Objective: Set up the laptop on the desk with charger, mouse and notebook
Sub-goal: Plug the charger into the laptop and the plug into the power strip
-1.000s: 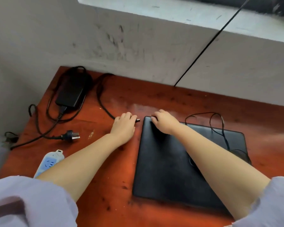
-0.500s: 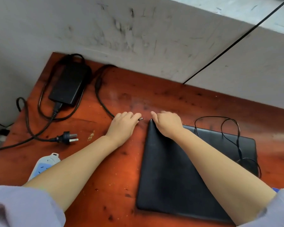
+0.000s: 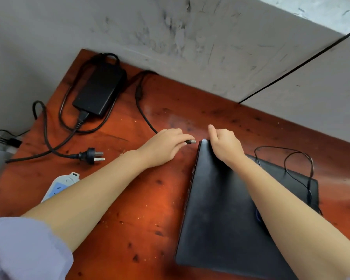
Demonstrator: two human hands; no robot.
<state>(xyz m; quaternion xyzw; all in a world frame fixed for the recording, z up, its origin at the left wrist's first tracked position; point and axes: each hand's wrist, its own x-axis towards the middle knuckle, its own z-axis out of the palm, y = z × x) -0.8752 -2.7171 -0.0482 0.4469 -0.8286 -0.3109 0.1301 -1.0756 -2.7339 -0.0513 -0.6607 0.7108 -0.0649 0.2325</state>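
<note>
On desk [image 3: 154,209], left hand [image 3: 162,147] pinches charger plug [image 3: 191,141]; right hand [image 3: 225,145] grips laptop [image 3: 220,209] corner

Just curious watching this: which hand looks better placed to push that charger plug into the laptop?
The left hand. It already pinches the charger plug, tip pointing at the laptop corner, a small gap away. The right hand rests on that corner, seemingly steadying it.

White power strip [image 3: 63,183] lies at the tabletop's [image 3: 141,199] left edge. Scuffed grey wall [image 3: 190,47] behind, with a thin black cable [image 3: 299,64] slanting across it.
</note>
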